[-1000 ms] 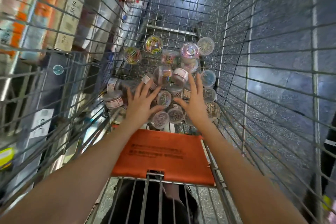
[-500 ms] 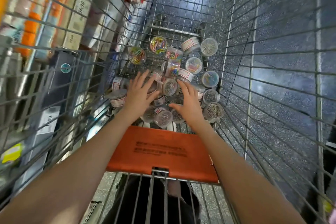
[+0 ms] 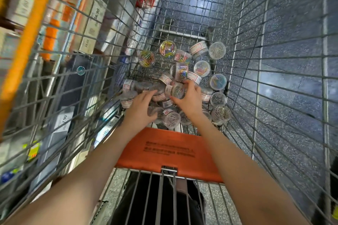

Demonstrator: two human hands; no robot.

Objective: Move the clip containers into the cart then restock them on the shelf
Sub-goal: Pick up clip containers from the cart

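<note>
1. One wire cart (image 3: 259, 71) surrounds both our arms, its walls rising on each side of the hands.
2. Shelves (image 3: 60, 23) of boxed goods stand beyond the mesh, off to the left hand's side.
3. An orange flap (image 3: 164, 151) lies under our wrists.
4. Clear tubs (image 3: 201, 68) of clips sit heaped on the cart floor, under and just past the fingers.
5. Our left hand (image 3: 140, 107) curls over a tub (image 3: 157, 93), gripping it.
6. Our right hand (image 3: 188, 98) grasps a tub of clips (image 3: 176, 89) from its right side.
</note>
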